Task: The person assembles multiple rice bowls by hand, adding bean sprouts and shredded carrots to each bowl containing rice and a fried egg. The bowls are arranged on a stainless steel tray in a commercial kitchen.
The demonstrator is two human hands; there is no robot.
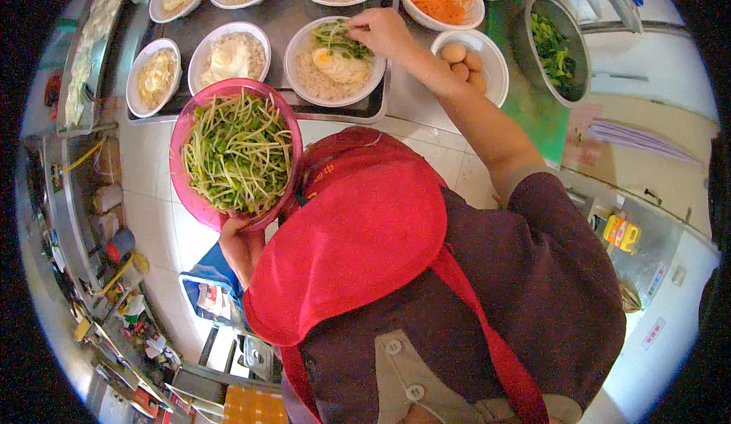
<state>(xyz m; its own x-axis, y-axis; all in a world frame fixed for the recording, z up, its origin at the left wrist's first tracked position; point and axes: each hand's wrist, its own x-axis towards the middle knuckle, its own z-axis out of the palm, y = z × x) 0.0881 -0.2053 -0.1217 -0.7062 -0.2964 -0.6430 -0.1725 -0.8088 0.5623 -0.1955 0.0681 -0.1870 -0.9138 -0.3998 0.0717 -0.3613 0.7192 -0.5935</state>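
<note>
Red apron (358,234) nearest | holding pink bowl (180,176) of sprouts (237,146) by near rim with left hand (240,234), fingers curled, partly hidden | with right hand (373,30), fingertips almost together, pinching sprouts over near-right rice bowl (290,66) | probably topping step; next, likely, to open fingertips, leaving sprouts beside egg (346,70)

Small yellow lettering (328,169) marks the red apron (354,234) near centre; at lower right, a label (652,331) with reddish print, too tiny to read, sits on a pale panel (674,306).
</note>
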